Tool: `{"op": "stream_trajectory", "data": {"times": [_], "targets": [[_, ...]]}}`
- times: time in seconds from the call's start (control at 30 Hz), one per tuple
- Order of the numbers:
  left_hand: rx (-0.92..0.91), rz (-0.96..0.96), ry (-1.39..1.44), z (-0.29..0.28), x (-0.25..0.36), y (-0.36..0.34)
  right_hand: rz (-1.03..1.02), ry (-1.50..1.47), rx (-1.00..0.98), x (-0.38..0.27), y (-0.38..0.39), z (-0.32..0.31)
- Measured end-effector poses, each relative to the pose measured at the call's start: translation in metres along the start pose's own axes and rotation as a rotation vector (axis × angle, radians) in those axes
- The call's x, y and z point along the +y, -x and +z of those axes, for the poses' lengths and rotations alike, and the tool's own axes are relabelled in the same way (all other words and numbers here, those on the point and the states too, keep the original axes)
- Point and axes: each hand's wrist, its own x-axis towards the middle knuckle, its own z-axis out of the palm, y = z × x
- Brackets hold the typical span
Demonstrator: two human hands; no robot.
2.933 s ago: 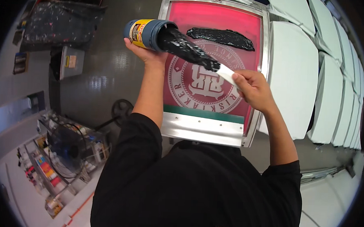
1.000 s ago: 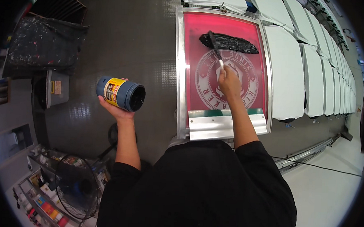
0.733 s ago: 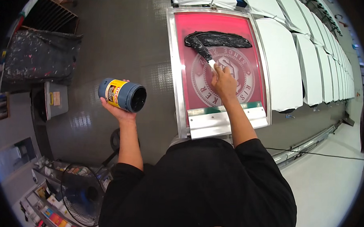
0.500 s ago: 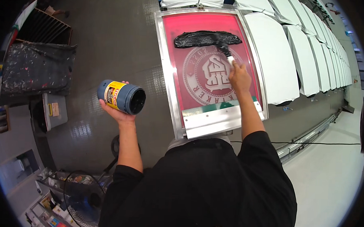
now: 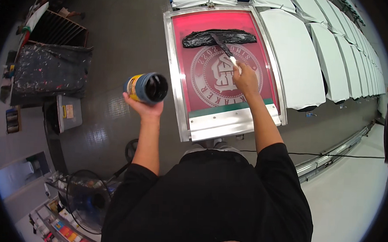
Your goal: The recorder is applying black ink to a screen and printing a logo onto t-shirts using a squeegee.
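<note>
Dark grey floor [image 5: 115, 39] runs beside a metal-framed screen [image 5: 175, 77], with white-covered boards [image 5: 292, 60] lined up to its right. My left hand [image 5: 147, 109] grips a blue-grey jar [image 5: 148, 88] left of the frame, its open mouth showing; my right hand [image 5: 247, 80] holds a white-handled spatula [image 5: 225, 49], blackened blade reaching the black ink [image 5: 239, 37] across the mesh's far part.

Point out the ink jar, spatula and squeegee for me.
Ink jar [image 5: 142, 88]: head view, on its blue outer wall.
Spatula [image 5: 225, 49]: head view, on its dark blade.
Squeegee [image 5: 228, 122]: head view, on its metal holder.

An open blue-grey jar [image 5: 145, 88] tilts beside a pink screen [image 5: 185, 73], white spatula [image 5: 225, 50] slanting over black ink [image 5: 240, 37]
</note>
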Motion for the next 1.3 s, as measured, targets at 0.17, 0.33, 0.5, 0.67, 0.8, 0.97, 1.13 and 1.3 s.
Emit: {"op": "stream_trajectory", "data": {"times": [0.17,0.33,0.5,0.67,0.8,0.97,1.13,1.3], "targets": [[0.201,0.02,-0.05,0.014,-0.026,0.014,-0.257,-0.361,-0.155,-0.043,0.021,-0.101],[0.229,0.056,-0.052,0.005,-0.031,0.03,-0.487,-0.348,-0.411,-0.08,0.046,-0.233],[0.131,0.145,-0.029,0.008,-0.046,0.055,-0.601,-0.19,-0.553,-0.119,0.054,-0.264],[0.02,0.098,-0.154,0.004,-0.056,0.108,-0.973,-0.004,-0.449,-0.192,0.072,-0.196],[0.181,0.173,0.155,-0.054,0.004,0.141,-1.324,-0.075,-0.31,-0.269,0.11,-0.16],[0.06,0.384,0.377,-0.168,0.071,0.206,-1.346,-0.812,-0.774,-0.351,0.16,-0.187],[0.107,0.783,0.456,-0.27,0.094,0.298,-1.325,-1.426,-1.617,-0.451,0.218,-0.196],[0.137,0.948,0.641,-0.349,0.098,0.367,-0.996,-1.633,-2.333,-0.546,0.287,-0.164]]}}
